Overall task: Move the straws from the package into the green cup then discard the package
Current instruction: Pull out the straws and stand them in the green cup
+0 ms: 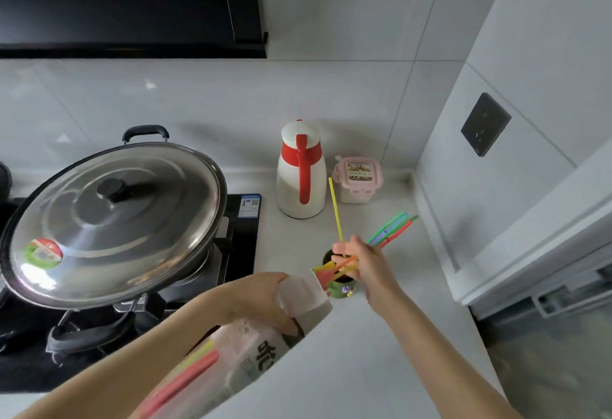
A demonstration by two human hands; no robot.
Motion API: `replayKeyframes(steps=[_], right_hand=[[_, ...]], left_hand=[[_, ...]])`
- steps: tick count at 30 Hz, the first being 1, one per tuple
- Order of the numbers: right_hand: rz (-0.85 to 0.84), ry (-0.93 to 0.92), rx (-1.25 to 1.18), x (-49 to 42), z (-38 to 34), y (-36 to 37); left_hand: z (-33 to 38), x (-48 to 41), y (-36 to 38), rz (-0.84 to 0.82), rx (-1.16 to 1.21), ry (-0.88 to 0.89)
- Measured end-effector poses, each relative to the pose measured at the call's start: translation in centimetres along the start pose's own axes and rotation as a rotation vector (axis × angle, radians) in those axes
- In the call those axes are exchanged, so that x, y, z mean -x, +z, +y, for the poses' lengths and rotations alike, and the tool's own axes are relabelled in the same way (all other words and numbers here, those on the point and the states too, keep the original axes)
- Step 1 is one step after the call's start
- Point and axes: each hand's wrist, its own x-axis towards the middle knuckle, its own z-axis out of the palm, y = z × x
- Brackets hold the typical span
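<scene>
My left hand (261, 296) grips the clear plastic straw package (251, 349) near its open top, tilted toward the green cup (342, 288). Red, yellow and pink straws show inside the package and stick out of its mouth. My right hand (361, 266) hovers just over the cup, fingers pinched on an orange straw (346, 264). A yellow straw (335, 210) stands in the cup, and green, blue and red straws (392, 228) lean out to the right. The cup is mostly hidden behind the hand and package.
A white and red thermos jug (301, 173) and a pink lidded container (359, 180) stand behind the cup. A large wok with a steel lid (112, 216) sits on the black stove at left. A wall with a socket (485, 124) bounds the counter on the right.
</scene>
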Motion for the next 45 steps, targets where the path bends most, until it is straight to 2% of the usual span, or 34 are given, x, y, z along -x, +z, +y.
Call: replayKeyframes(steps=[4,8,12,14,18,22,26,29,33,39,42,45], right_hand=[[-0.180,0.198,-0.396,1.1,1.7,0.8],[-0.294,0.284,-0.547,1.7,4.0,1.7],[-0.377,0.397,-0.710,2.0,6.1,2.1],[-0.422,0.394,-0.710,2.3,6.8,2.2],[-0.359,0.293,-0.602,2.1,7.8,2.6],[-0.334,0.263,-0.675,1.7,7.0,2.5],[-0.241,0.183,-0.772,0.9,5.5,1.3],[-0.300,0.174,-0.822,0.8,4.5,0.5],[-0.380,0.173,-0.761,1.5,3.5,0.5],[-0.367,0.110,-0.608,2.2,1.4,1.1],[-0.291,0.012,-0.473,2.0,-0.2,1.0],[-0.104,-0.158,-0.385,2.0,-2.4,0.3]], left_hand=[[-0.4,0.4,-0.1,-0.308,0.289,-0.156],[-1.3,0.2,0.1,-0.504,0.429,-0.323],[-2.4,0.0,0.3,-0.518,0.600,-0.419],[-2.7,-0.2,0.4,-0.505,0.621,-0.436],[-2.7,-0.4,0.9,-0.530,0.521,-0.358],[-2.8,-0.2,0.8,-0.520,0.547,-0.276],[-3.3,0.1,0.3,-0.424,0.442,-0.163],[-2.9,0.3,0.2,-0.288,0.366,-0.049],[-1.9,0.1,0.4,-0.176,0.337,0.040],[-1.1,0.2,0.7,-0.139,0.225,0.102],[-1.2,0.3,0.9,-0.098,0.175,0.141],[-1.3,-0.1,1.7,0.117,0.046,0.160]])
